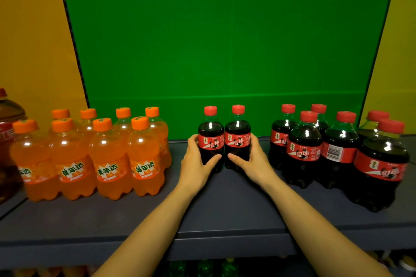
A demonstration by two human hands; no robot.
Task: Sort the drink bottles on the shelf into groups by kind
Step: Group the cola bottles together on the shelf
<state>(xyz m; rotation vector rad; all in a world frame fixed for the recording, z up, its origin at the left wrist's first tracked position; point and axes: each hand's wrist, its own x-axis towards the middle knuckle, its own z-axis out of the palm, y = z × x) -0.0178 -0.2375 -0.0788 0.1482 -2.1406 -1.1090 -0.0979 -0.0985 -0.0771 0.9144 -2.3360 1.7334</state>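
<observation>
Hands (196, 161) gripping cola bottles (237, 129), arms outstretched

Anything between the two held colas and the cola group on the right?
Nothing visible. The left hand grips the left cola bottle, the right hand the right cola bottle; only bare shelf lies between them and the cola group to their right.

Even, moderate light reaches you from overhead; the centre is sharp.
Small white glints sit on each cola bottle (304, 139) and orange bottle (108, 148). The shelf (225, 209) top reads dark, and below its front edge is near black. Bottles at both shelf ends lean outward and soften.
</observation>
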